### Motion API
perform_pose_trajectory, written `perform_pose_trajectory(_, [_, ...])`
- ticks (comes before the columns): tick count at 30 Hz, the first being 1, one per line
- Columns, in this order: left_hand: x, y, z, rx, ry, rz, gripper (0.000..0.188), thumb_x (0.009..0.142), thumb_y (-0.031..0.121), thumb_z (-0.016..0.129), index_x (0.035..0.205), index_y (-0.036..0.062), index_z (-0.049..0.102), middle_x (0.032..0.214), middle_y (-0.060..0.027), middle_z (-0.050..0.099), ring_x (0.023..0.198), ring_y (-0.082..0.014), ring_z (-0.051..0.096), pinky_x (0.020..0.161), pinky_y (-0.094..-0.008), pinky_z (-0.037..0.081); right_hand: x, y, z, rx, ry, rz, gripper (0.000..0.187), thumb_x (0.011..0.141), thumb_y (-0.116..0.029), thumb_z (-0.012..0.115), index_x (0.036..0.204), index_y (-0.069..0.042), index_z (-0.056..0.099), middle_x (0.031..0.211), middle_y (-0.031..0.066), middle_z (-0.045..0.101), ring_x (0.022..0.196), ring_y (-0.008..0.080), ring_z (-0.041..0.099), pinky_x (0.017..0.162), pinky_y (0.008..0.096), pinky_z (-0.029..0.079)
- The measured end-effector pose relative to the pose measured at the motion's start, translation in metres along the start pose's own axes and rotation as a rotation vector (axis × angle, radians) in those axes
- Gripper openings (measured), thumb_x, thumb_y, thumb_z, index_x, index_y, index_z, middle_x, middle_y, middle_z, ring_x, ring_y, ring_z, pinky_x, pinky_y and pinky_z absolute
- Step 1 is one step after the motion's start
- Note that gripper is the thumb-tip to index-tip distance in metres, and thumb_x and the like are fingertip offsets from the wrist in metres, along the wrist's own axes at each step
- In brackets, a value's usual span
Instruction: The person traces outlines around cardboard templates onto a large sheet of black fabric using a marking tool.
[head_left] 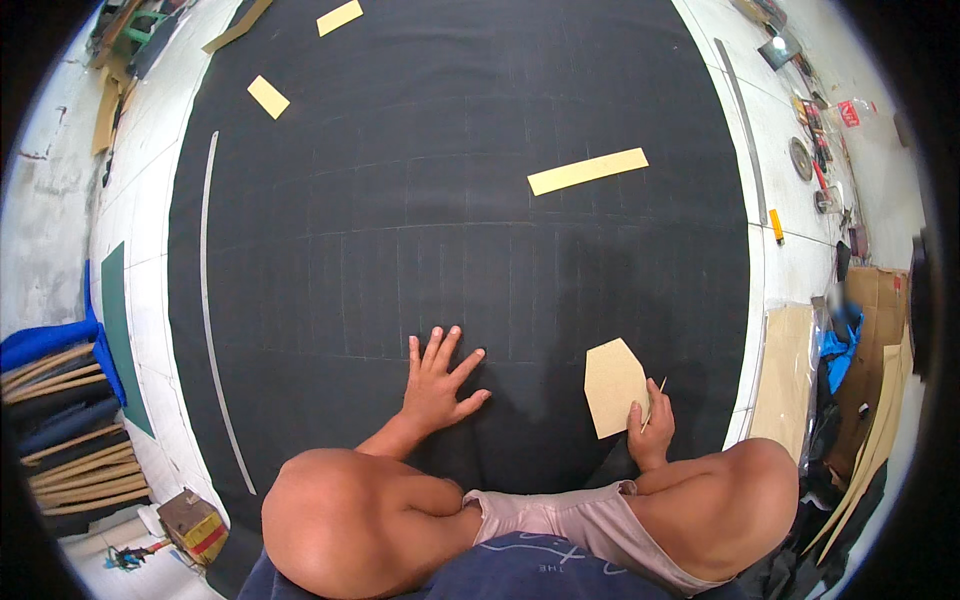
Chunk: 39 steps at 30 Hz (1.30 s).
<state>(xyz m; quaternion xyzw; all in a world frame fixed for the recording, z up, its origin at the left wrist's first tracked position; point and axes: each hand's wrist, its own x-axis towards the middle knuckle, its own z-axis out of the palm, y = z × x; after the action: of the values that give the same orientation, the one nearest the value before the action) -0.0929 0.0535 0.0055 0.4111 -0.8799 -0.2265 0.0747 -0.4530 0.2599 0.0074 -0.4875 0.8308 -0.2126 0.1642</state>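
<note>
A wide black sheet of material (420, 270), marked with faint ruled lines, is spread in front of me. My left hand (437, 385) lies flat on it, fingers spread, holding nothing. On the right, my right hand (654, 425) grips the edge of a tan many-sided cardboard template (613, 388). A thin pencil-like stick (661, 392) is also held in its fingers; its exact kind is too small to tell. Farther off, a long tan cardboard strip (588, 171) rests on the sheet.
Smaller tan cards (268, 97) lie at the far left. A long metal ruler (209, 300) runs along the left side, another strip (742, 130) along the right. A yellow cutter (776, 226), tools and a cardboard box (875, 370) stand right; rolled stock (85, 480) is stacked left.
</note>
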Motion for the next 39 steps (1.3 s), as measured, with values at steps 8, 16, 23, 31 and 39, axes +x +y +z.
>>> perform_pose_trajectory(8, [0.006, 0.000, 0.006, 0.073, -0.027, 0.028, 0.062, 0.087, 0.053, 0.076, 0.138, 0.0201, 0.066, 0.164, -0.0182, 0.036, 0.154, -0.0419, 0.027, 0.122, -0.0723, 0.011, -0.001, 0.002, 0.000, 0.051, 0.024, -0.029, 0.051, 0.092, -0.019, 0.067, 0.139, -0.001, 0.060, 0.103, 0.0189, 0.065, 0.090, 0.0378, 0.066, 0.081, 0.0472, 0.051])
perform_pose_trajectory(16, [0.036, 0.012, 0.007, 0.051, -0.071, 0.167, 0.060, 0.087, 0.054, 0.074, 0.133, 0.0156, 0.069, 0.163, -0.0188, 0.039, 0.153, -0.0418, 0.031, 0.122, -0.0710, 0.012, -0.001, 0.009, 0.000, 0.062, -0.008, -0.030, 0.051, 0.092, -0.020, 0.067, 0.140, -0.002, 0.059, 0.106, 0.0187, 0.066, 0.092, 0.0378, 0.066, 0.080, 0.0472, 0.051])
perform_pose_trajectory(23, [0.052, 0.014, 0.003, 0.047, -0.111, 0.261, 0.057, 0.088, 0.055, 0.073, 0.129, 0.0155, 0.072, 0.161, -0.0179, 0.042, 0.152, -0.0410, 0.034, 0.123, -0.0705, 0.013, -0.002, 0.011, -0.002, 0.099, 0.005, -0.043, 0.052, 0.092, -0.021, 0.068, 0.139, -0.002, 0.060, 0.107, 0.0187, 0.067, 0.093, 0.0380, 0.065, 0.081, 0.0477, 0.050])
perform_pose_trajectory(31, [0.064, 0.022, 0.012, 0.068, -0.149, 0.304, 0.057, 0.088, 0.056, 0.072, 0.129, 0.0157, 0.071, 0.161, -0.0175, 0.042, 0.152, -0.0409, 0.034, 0.123, -0.0706, 0.013, -0.003, 0.012, -0.004, 0.103, -0.022, -0.044, 0.052, 0.091, -0.021, 0.068, 0.138, -0.001, 0.061, 0.107, 0.0184, 0.067, 0.092, 0.0364, 0.066, 0.081, 0.0458, 0.050])
perform_pose_trajectory(39, [0.074, 0.033, 0.014, -0.020, -0.171, 0.352, 0.059, 0.088, 0.055, 0.073, 0.134, 0.0179, 0.069, 0.162, -0.0170, 0.040, 0.153, -0.0402, 0.031, 0.124, -0.0695, 0.013, 0.000, 0.012, -0.006, 0.112, -0.011, -0.084, 0.052, 0.090, -0.020, 0.070, 0.138, -0.001, 0.061, 0.105, 0.0177, 0.067, 0.090, 0.0364, 0.065, 0.079, 0.0463, 0.050])
